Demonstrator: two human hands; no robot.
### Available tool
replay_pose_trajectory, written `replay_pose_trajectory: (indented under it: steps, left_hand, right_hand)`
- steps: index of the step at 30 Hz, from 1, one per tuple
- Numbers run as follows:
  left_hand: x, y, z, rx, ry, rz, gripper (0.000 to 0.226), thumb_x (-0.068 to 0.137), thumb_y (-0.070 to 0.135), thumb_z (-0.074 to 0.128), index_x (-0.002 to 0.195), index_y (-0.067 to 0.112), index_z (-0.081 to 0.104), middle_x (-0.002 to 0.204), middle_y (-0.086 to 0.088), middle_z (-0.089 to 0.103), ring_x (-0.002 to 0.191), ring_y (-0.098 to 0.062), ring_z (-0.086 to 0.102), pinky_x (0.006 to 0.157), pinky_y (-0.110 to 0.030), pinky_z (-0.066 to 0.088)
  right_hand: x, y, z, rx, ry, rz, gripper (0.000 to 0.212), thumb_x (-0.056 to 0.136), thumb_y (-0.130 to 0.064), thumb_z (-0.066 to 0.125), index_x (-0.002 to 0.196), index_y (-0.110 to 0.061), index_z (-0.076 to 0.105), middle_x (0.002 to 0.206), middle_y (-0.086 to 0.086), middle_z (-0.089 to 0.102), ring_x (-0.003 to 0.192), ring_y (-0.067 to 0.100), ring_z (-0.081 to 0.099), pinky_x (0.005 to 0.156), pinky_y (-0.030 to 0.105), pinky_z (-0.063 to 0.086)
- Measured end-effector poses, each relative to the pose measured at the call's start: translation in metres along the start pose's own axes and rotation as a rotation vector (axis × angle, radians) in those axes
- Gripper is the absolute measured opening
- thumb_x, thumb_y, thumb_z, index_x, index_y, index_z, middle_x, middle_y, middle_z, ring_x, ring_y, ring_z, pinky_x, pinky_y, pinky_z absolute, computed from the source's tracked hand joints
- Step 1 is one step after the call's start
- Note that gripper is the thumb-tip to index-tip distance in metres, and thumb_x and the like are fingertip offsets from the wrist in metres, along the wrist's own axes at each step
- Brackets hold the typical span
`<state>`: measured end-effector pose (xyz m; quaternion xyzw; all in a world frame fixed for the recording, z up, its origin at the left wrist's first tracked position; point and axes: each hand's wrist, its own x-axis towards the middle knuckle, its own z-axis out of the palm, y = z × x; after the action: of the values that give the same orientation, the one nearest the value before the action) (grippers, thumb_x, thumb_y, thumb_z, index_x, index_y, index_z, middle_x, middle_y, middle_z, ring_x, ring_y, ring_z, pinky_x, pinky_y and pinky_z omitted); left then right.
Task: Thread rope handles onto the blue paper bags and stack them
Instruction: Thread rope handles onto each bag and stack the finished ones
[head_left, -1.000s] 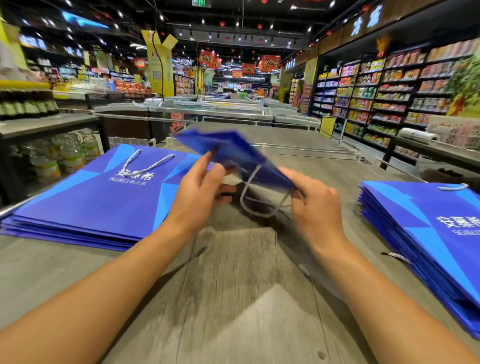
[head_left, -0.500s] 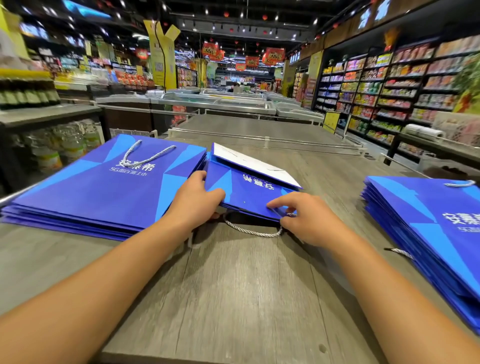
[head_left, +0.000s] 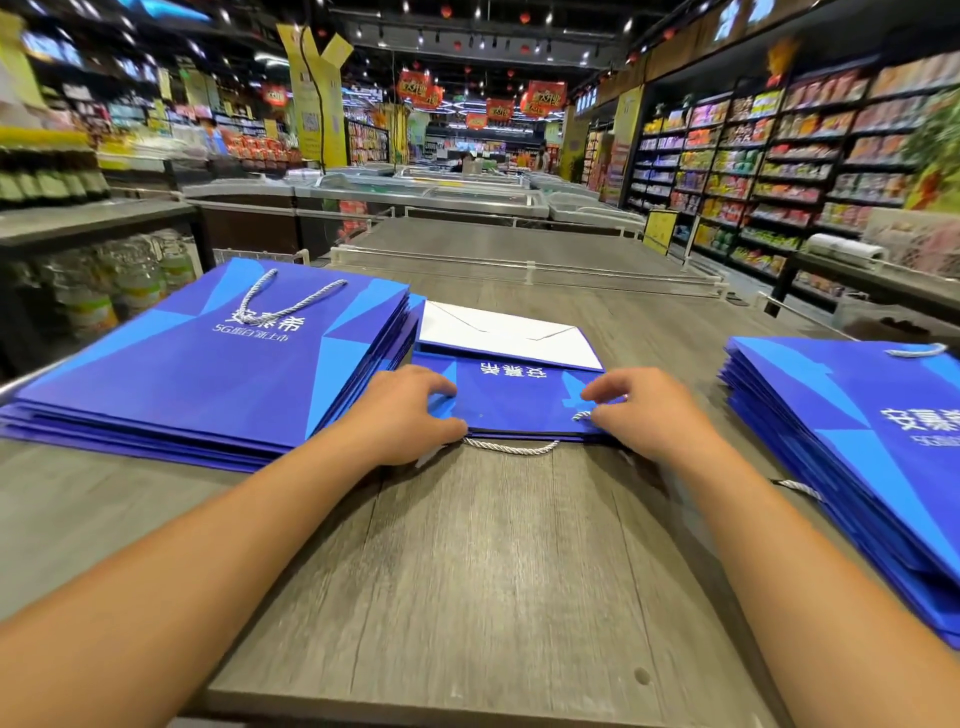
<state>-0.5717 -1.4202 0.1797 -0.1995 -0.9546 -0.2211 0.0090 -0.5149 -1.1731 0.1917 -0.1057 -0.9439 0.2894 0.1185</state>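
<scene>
Supermarket aisle, stocked shelves (head_left: 810, 156) at 2 o'clock. Grey wood-grain table (head_left: 467, 571). Flat blue paper bag (head_left: 511, 400), white base flap folded back, at 12 o'clock; left hand (head_left: 410, 415) and right hand (head_left: 631, 410) grip its near corners, white rope handle (head_left: 511, 446) hanging below.

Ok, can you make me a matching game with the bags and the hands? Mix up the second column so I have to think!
Things:
1. left stack of bags
2. right stack of bags
3. middle bag
4. right hand

Where or how:
A. lies between the two hands, white bottom flap folded up at the far end
B. pinches a rope end at the bag's near corner
C. a rope handle lies looped on top, text facing away
D. runs off the picture's edge

Pairs: 1-C, 2-D, 3-A, 4-B
</scene>
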Motion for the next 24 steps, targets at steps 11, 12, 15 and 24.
replay_pose_trajectory:
  steps: [11,12,15,24]
  left_hand:
    - [-0.002,0.016,0.012,0.173,0.035,0.125,0.043,0.094,0.057,0.048,0.132,0.039,0.057,0.136,0.01,0.058,0.131,-0.02,0.047,0.113,-0.043,0.03]
    - [-0.002,0.016,0.012,0.171,0.014,0.108,0.044,0.094,0.057,0.048,0.133,0.039,0.056,0.135,0.01,0.059,0.129,-0.02,0.049,0.11,-0.04,0.036]
    - [-0.002,0.014,0.011,0.158,0.018,0.074,0.044,0.093,0.057,0.051,0.134,0.039,0.056,0.135,0.008,0.059,0.127,-0.021,0.05,0.101,-0.036,0.044]
    - [0.0,0.011,0.007,0.195,0.027,0.023,0.045,0.094,0.057,0.048,0.136,0.04,0.053,0.135,0.005,0.059,0.126,-0.022,0.049,0.096,-0.035,0.045]
  right_hand:
    - [-0.008,-0.017,-0.001,0.323,0.037,-0.208,0.013,0.086,-0.008,0.063,0.09,-0.02,0.065,0.065,0.006,0.065,0.054,0.012,0.052,0.059,0.028,0.044]
    - [-0.011,-0.019,-0.002,0.382,0.015,-0.211,0.015,0.086,-0.006,0.063,0.091,-0.019,0.067,0.066,0.008,0.066,0.053,0.012,0.052,0.058,0.027,0.045]
    - [-0.019,-0.024,-0.009,0.516,-0.068,-0.196,0.014,0.087,0.0,0.062,0.089,-0.011,0.07,0.07,0.011,0.07,0.051,0.015,0.056,0.059,0.026,0.049]
    - [-0.024,-0.025,-0.021,0.313,0.016,-0.241,0.013,0.083,-0.005,0.068,0.079,-0.017,0.073,0.062,0.004,0.07,0.056,0.01,0.063,0.066,0.028,0.05]
